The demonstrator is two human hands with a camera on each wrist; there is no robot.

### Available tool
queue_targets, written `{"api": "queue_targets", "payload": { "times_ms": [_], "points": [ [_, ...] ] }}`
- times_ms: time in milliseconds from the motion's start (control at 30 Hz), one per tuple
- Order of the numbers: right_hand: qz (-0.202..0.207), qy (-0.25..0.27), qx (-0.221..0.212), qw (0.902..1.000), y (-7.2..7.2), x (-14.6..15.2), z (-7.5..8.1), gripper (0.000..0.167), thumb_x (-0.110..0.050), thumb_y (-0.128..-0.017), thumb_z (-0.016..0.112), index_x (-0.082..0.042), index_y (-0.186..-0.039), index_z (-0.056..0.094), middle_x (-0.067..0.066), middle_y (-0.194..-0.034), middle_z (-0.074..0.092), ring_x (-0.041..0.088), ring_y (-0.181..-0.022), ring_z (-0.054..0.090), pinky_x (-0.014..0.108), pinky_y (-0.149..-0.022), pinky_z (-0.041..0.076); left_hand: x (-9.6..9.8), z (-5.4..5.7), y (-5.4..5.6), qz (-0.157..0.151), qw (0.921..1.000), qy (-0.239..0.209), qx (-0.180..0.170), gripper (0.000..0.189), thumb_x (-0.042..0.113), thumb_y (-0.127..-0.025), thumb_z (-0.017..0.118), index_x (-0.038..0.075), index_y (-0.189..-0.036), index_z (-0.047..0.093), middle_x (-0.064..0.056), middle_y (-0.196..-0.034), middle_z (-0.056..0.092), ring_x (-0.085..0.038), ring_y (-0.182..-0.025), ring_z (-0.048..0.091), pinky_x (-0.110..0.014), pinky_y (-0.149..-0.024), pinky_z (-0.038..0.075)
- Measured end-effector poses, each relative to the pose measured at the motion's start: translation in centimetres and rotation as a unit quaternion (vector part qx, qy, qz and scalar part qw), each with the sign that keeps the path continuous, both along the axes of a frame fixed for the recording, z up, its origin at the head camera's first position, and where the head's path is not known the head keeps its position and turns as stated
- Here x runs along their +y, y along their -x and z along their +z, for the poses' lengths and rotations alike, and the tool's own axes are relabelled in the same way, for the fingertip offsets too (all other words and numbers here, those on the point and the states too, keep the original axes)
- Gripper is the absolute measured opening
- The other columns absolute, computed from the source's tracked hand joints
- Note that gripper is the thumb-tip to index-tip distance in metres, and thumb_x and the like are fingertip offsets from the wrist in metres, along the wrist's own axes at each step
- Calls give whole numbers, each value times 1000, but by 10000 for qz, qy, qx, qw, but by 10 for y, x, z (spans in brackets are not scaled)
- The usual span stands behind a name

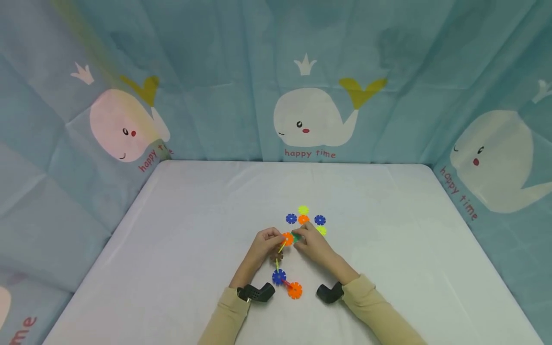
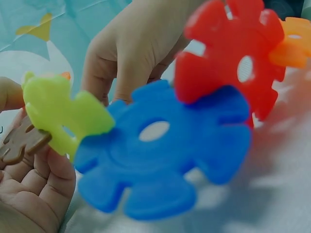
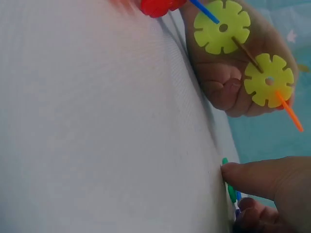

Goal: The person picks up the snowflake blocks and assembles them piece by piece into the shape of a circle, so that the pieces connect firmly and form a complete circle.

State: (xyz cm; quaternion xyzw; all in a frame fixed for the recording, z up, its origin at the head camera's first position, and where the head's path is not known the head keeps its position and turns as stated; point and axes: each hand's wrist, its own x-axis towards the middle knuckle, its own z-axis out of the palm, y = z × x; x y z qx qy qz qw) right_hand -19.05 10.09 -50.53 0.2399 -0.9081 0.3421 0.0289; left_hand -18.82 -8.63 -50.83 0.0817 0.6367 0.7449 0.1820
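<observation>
Slotted plastic snowflake discs are joined into a chain. My left hand [image 1: 263,243] pinches the orange disc [image 1: 286,239] at its far end. From there the chain hangs toward me through yellow discs [image 3: 206,36], a brown disc [image 1: 276,257], a blue disc [image 2: 160,194] and a red disc [image 2: 214,53], to another orange disc [image 1: 295,291] at the near end. Just right of the held orange disc, my right hand [image 1: 315,243] pinches a green disc [image 3: 231,191] between thumb and fingers. The green disc is partly covered by the fingers.
Loose discs lie on the white table [image 1: 194,230] beyond my hands: blue ones [image 1: 291,218], yellow ones [image 1: 304,210] and an orange one [image 1: 304,219]. Behind the table hangs a blue whale-print curtain [image 1: 215,110]. Each wrist wears a black camera mount [image 1: 258,292].
</observation>
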Motion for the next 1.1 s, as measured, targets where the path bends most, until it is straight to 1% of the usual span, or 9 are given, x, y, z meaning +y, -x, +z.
{"api": "queue_targets", "payload": {
  "times_ms": [167,333,467,567,667,800,867,967,1100],
  "points": [
    [-103,304,-104,9994,0,2,-3,26,-4,-72,72,-2,-97,63,3,-91,48,15,-80,48,29,-70,42,4,-2,0,38,9999,-9,102,15,14,-86,59,4,-78,52,-5,-59,50,-18,-46,50,-27,-45,43],
    [-81,359,-149,9992,1,3,-3,36,-9,-72,73,-4,-105,59,5,-104,56,20,-96,52,35,-83,41,6,-2,-1,131,9995,45,300,18,16,-85,60,3,-77,51,-5,-59,49,-18,-46,49,-27,-44,42],
    [-275,413,-417,9979,1,1,-3,42,-11,-73,73,-5,-111,57,6,-107,57,19,-95,53,35,-81,42,5,0,-3,160,9995,28,289,18,15,-85,60,2,-77,50,-4,-58,47,-17,-46,48,-27,-44,42],
    [-380,655,-671,9949,2,1,-3,37,-7,-71,73,-5,-106,60,4,-98,58,17,-83,52,33,-71,43,4,0,-3,147,9996,45,225,17,16,-86,59,3,-78,51,-4,-57,49,-18,-46,49,-26,-45,42],
    [-426,1258,-1000,9861,2,6,-7,25,-6,-72,73,-6,-96,64,1,-84,56,14,-68,48,28,-61,41,5,0,-1,151,9997,106,139,16,15,-86,59,4,-78,52,-4,-57,50,-18,-46,50,-26,-44,42],
    [-464,2157,-1493,9639,-2,14,-1,11,-5,-76,70,-5,-84,63,2,-69,53,13,-60,44,23,-54,37,5,0,1,134,9995,294,59,17,15,-87,59,3,-78,52,-4,-57,49,-18,-46,51,-27,-45,44],
    [-418,2432,-1640,9551,-6,16,9,10,-1,-76,69,-1,-81,60,6,-68,54,14,-60,45,21,-54,37,5,-1,2,146,9992,357,66,17,16,-88,59,2,-79,52,-5,-57,49,-18,-46,50,-28,-45,44],
    [-243,2629,-1677,9498,-11,16,20,8,4,-77,65,4,-81,57,14,-71,54,17,-62,46,22,-55,39,6,-1,2,255,9987,432,80,18,18,-87,59,2,-80,53,-4,-57,48,-16,-46,49,-29,-46,46],
    [51,3035,-1477,9413,-12,19,14,6,7,-79,62,7,-82,56,17,-81,58,18,-68,54,23,-62,45,7,-2,-1,373,9978,550,81,19,18,-87,60,2,-79,53,-4,-58,49,-16,-46,49,-30,-47,47]
  ]
}}
